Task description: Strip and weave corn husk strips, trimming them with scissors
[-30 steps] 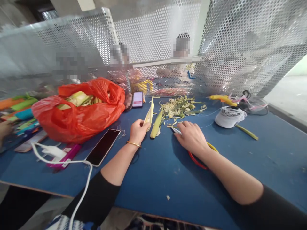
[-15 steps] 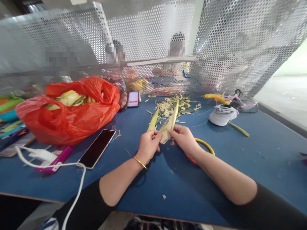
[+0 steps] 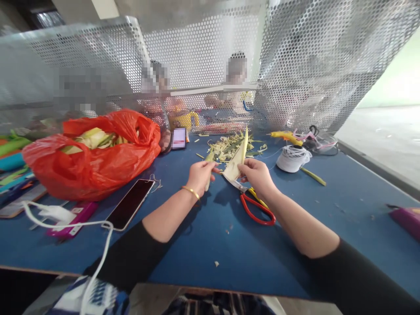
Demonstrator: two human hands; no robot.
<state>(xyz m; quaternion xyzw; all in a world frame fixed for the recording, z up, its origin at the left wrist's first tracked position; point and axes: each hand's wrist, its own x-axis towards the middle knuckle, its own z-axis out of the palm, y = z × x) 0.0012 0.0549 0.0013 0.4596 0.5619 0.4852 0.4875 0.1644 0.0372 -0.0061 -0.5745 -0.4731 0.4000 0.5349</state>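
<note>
A pale corn husk leaf [image 3: 235, 168] with a long upright tip is pinched in my right hand [image 3: 260, 176]. In my left hand [image 3: 198, 176] a narrower husk piece [image 3: 210, 156] is gripped between thumb and fingers, its lower end poking out below them. The two pieces are apart. Scissors [image 3: 243, 190] with red and yellow handles lie on the blue table under my right hand, their blades partly covered by the leaf. Just beyond my hands a heap of husk scraps [image 3: 226, 148] is spread out.
A red plastic bag [image 3: 98, 175] of husks stands at left. Near it are a phone [image 3: 129, 204], a purple box [image 3: 74, 221] and a white cable [image 3: 110, 245]. White cord [image 3: 293, 158] sits at right. A perforated metal screen [image 3: 200, 48] closes the back, people behind it.
My hands have moved apart, each with a husk piece; before, both held one leaf together. The scissors, mostly hidden before, now show. The view has shifted slightly.
</note>
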